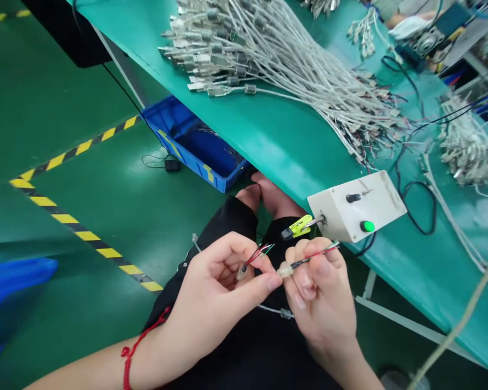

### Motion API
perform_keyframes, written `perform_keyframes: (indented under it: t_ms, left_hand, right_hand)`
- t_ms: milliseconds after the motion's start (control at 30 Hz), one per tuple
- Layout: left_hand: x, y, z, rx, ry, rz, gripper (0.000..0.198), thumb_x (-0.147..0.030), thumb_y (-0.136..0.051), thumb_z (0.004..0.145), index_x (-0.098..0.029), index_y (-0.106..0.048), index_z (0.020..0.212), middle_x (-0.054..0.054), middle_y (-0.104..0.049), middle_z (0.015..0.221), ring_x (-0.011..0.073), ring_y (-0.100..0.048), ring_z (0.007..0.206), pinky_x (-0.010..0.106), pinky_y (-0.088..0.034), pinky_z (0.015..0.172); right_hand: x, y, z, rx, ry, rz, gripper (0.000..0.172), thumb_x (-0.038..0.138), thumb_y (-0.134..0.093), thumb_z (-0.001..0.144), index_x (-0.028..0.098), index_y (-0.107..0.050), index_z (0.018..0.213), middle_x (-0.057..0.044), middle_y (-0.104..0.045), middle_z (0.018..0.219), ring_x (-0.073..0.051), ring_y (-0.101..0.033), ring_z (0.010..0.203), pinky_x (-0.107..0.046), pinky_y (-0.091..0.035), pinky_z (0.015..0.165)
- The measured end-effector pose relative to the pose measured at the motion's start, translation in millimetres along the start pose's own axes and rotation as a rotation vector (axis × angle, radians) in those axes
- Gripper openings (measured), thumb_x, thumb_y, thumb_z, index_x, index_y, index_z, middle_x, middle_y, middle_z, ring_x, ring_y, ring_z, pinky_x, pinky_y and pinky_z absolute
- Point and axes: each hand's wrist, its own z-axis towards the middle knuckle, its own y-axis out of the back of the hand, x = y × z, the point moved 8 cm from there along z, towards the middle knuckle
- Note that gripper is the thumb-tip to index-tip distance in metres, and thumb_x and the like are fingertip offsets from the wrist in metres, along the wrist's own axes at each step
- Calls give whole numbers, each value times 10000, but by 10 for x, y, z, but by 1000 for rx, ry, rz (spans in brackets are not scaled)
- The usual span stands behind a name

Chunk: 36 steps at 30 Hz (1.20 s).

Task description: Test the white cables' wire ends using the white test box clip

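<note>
My left hand (211,303) pinches a thin cable end (243,271) with a short translucent sleeve, and red and green wires fan out from it. My right hand (319,292) grips a second cable end (305,262) between thumb and fingers, with a clear moulded sleeve at one side and stripped red and green wires at the other. The two cable ends are close together but apart. Just above my right hand, a yellow-green wire stripping tool (296,227) juts from a white box (355,206) with a black switch and green button.
A teal workbench (276,141) edge runs diagonally above my hands, bearing a large bundle of USB cables (248,54) and another bundle (466,146). A blue crate (195,146) sits below the edge. Black trouser legs (228,227) lie under my hands. Yellow-black tape (85,238) marks the green floor.
</note>
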Motion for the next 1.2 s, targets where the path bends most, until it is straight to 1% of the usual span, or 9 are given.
perform_keyframes:
  t_ms: [133, 267, 367, 500, 567, 800, 1000, 1100, 1200]
  left_hand:
    - [59, -23, 41, -1, 29, -29, 251, -250, -868, 902, -202, -626, 858, -26, -717, 789, 98, -619, 714, 189, -483, 642]
    - [121, -58, 61, 17, 41, -51, 244, -230, -862, 905, -205, -623, 861, -31, -711, 787, 96, -624, 720, 185, -499, 654]
    - [149, -72, 85, 17, 51, -49, 241, -222, -862, 904, -205, -627, 853, -34, -709, 781, 95, -634, 732, 178, -511, 667]
    - [178, -89, 106, 13, 71, -62, 242, -223, -865, 897, -202, -629, 846, -32, -715, 778, 85, -607, 695, 169, -499, 636]
    - [197, -97, 104, 15, 86, -66, 246, -230, -867, 896, -200, -629, 841, -28, -714, 773, 85, -591, 684, 171, -488, 625]
    - [221, -103, 100, 5, 100, -75, 253, -212, -871, 881, -191, -625, 829, -13, -705, 769, 97, -598, 686, 183, -490, 621]
    - [235, -138, 124, 21, 107, -109, 238, -178, -860, 888, -192, -630, 830, -25, -713, 776, 87, -616, 708, 158, -506, 649]
    - [245, -146, 119, 29, 111, -102, 232, -183, -856, 896, -192, -634, 833, -30, -713, 775, 76, -602, 697, 145, -497, 645]
    - [238, -157, 118, 34, 108, -104, 240, -183, -856, 894, -192, -626, 827, -31, -709, 772, 80, -618, 706, 145, -509, 654]
  right_hand:
    - [30, 118, 8, -131, 53, -88, 110, 266, -845, 893, 252, -776, 809, 54, -612, 493, -83, -515, 422, -198, -409, 409]
    - [33, 172, 21, -197, 46, -125, 167, 253, -862, 868, 242, -746, 750, 46, -627, 488, -96, -541, 429, -214, -405, 418]
    - [16, 201, 21, -220, 28, -127, 207, 253, -864, 863, 235, -721, 713, 46, -610, 480, -97, -546, 446, -216, -422, 443]
    - [-14, 247, 12, -249, 6, -133, 213, 267, -869, 860, 230, -721, 712, 43, -605, 479, -99, -570, 474, -230, -488, 515]
    - [-23, 262, 11, -259, 3, -134, 216, 268, -869, 861, 232, -719, 711, 45, -603, 480, -98, -563, 469, -232, -480, 510]
    - [-3, 275, 16, -283, 40, -150, 273, 268, -878, 853, 232, -680, 669, 61, -547, 460, -88, -500, 435, -237, -434, 475]
    - [24, 315, -5, -338, 73, -210, 253, 277, -894, 840, 236, -698, 686, 69, -526, 463, -85, -499, 448, -232, -456, 476]
    - [56, 330, -21, -374, 117, -257, 249, 281, -906, 828, 234, -707, 685, 68, -525, 480, -84, -502, 457, -226, -445, 460]
    - [87, 325, -39, -401, 161, -286, 229, 274, -907, 829, 236, -720, 701, 68, -525, 492, -88, -525, 480, -233, -470, 490]
